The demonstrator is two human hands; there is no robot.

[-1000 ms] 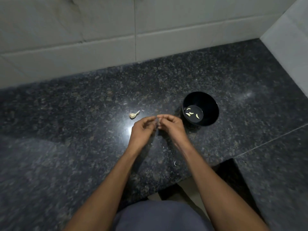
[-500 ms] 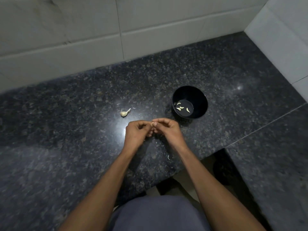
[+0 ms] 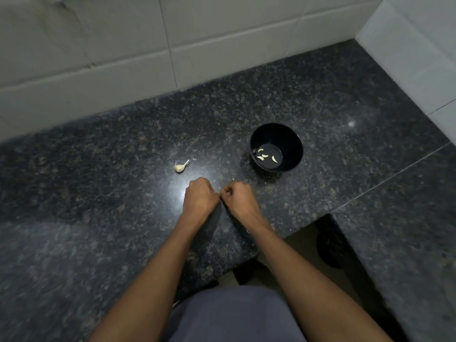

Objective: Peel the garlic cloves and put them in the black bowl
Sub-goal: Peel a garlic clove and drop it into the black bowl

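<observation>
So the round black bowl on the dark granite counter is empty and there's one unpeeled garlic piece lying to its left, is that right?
Not quite. The round black bowl is not empty: the head view shows a few pale peeled garlic cloves lying on its bottom. The rest holds: it stands on the dark granite counter, with one unpeeled garlic piece lying to its left.

Just one view here, head-mounted, looking steeply down and forward at a dark granite counter (image 3: 98, 193) from standing height. Wide-angle lens, so the tiled wall (image 3: 123, 58) bows along 12 o'clock and another wall sits at 2 o'clock. The person's forearms come in from 6 o'clock. No second view to overlap.
</observation>
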